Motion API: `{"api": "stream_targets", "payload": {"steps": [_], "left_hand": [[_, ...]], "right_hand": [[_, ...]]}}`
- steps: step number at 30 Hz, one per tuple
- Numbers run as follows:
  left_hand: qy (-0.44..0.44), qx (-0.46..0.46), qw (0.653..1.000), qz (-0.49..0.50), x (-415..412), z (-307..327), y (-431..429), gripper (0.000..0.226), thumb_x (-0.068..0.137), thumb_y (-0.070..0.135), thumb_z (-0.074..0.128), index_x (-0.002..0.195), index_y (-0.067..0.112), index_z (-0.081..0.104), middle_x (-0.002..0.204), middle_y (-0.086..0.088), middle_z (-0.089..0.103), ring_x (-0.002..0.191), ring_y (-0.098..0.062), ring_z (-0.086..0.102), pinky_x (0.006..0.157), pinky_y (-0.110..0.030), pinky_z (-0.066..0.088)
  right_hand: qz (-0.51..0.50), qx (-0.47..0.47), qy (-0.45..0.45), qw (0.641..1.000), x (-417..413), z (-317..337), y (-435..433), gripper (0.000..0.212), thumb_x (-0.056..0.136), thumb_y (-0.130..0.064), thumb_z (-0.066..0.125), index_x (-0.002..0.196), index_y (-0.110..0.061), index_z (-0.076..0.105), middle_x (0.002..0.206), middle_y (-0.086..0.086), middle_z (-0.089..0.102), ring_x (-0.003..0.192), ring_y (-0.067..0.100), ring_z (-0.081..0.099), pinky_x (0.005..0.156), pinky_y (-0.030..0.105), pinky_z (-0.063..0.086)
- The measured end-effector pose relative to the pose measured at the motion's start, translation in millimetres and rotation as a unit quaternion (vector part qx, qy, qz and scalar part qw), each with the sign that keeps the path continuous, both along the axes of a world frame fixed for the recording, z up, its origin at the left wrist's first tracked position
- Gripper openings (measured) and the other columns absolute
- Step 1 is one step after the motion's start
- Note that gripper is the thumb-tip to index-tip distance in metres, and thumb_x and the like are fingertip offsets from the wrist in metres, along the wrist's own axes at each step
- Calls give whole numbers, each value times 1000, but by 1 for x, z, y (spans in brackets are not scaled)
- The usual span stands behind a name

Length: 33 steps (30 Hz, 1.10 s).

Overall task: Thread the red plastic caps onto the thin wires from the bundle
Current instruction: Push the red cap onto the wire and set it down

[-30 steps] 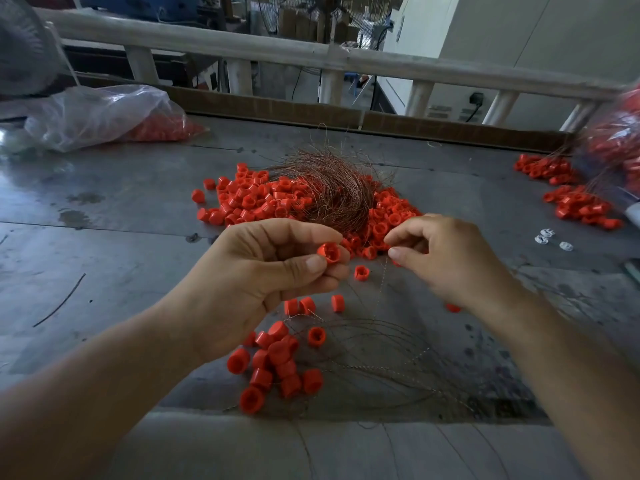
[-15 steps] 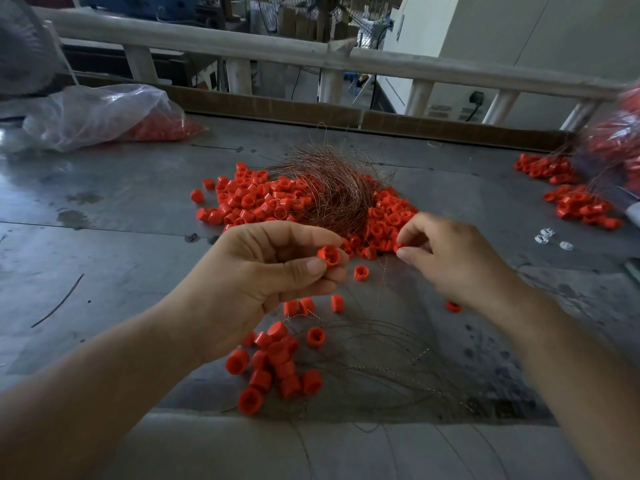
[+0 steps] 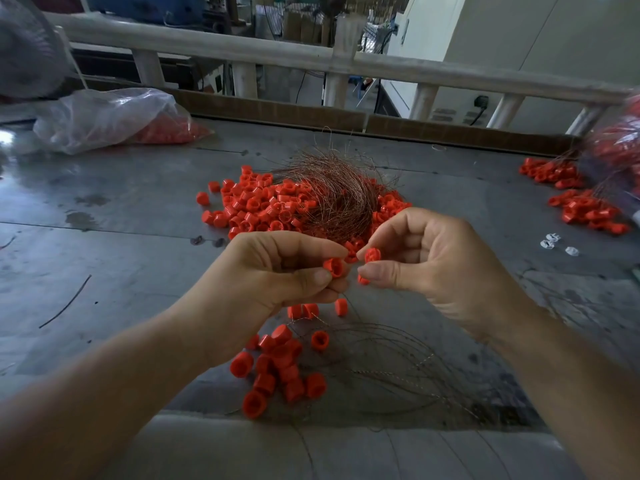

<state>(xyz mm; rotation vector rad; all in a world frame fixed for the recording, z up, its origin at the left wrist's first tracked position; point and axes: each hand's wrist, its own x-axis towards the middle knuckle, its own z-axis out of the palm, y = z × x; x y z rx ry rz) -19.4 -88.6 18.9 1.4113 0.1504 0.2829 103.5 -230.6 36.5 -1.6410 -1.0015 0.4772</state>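
My left hand [image 3: 277,282] pinches a red cap [image 3: 334,267] between thumb and fingers above the metal table [image 3: 121,244]. Close to its right, my right hand [image 3: 426,268] pinches a second red cap [image 3: 372,255] at the fingertips; another cap [image 3: 362,280] shows just under its thumb. The two held caps are almost touching. Behind the hands lies the bundle of thin coppery wires [image 3: 332,199] on a pile of loose red caps [image 3: 263,206]. Below the hands sit threaded caps [image 3: 277,372] with thin wires [image 3: 391,362] trailing right. Whether a wire runs through the held caps cannot be made out.
A clear plastic bag [image 3: 104,116] with red caps lies back left. More red caps [image 3: 585,206] and a bag of them [image 3: 620,140] sit at the right, with small white parts [image 3: 557,242] nearby. A stray wire [image 3: 65,301] lies left. A railing [image 3: 311,60] borders the far edge.
My right hand reached into the cap pile, picked up a red cap and came back toward my left hand. My left hand stayed put with its cap.
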Motion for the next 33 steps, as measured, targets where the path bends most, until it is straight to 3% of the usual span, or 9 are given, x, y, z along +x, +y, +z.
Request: {"api": "stream_targets", "payload": {"steps": [4, 9, 15, 19, 24, 33], "left_hand": [[5, 20, 1000, 2, -1, 0, 0, 31, 61, 7, 61, 88, 16, 73, 80, -8, 73, 72, -14, 70, 62, -17, 53], [7, 5, 1000, 14, 1, 1, -2, 24, 60, 3, 61, 79, 10, 72, 76, -10, 72, 69, -17, 70, 59, -19, 54], [13, 12, 1000, 26, -1, 2, -3, 19, 58, 4, 62, 72, 11, 72, 74, -11, 72, 67, -18, 70, 58, -18, 54], [17, 25, 999, 26, 0, 1, -2, 23, 57, 7, 63, 78, 10, 72, 73, -10, 72, 68, -17, 70, 60, -18, 54], [8, 8, 999, 40, 1, 2, -3, 21, 56, 6, 63, 73, 11, 74, 70, -10, 72, 64, -17, 70, 57, -17, 53], [-7, 52, 996, 68, 2, 2, -4, 25, 54, 7, 63, 79, 12, 68, 65, -6, 71, 58, -13, 68, 55, -15, 52]], "right_hand": [[26, 20, 0, 999, -5, 1, 2, 26, 52, -17, 72, 76, -16, 64, 68, -4, 67, 64, 4, 64, 60, 13, 50], [32, 13, -27, 999, -8, -2, 3, 24, 56, -29, 70, 78, -23, 66, 63, -4, 68, 55, 6, 64, 53, 17, 51], [41, 40, -37, 998, -10, -4, 3, 16, 68, -26, 63, 84, -27, 67, 74, -2, 69, 65, 6, 66, 60, 15, 51], [26, 39, -45, 998, -10, -6, 5, 19, 66, -28, 64, 85, -28, 66, 76, -7, 69, 69, 5, 66, 65, 15, 51], [-4, 59, -146, 988, -17, -11, 9, 18, 67, -27, 66, 85, -30, 66, 79, -11, 68, 75, 2, 65, 68, 12, 50], [-52, 92, -233, 967, -21, -17, 10, 26, 68, -23, 70, 93, -25, 64, 81, -12, 65, 77, 4, 65, 68, 15, 53]]}}
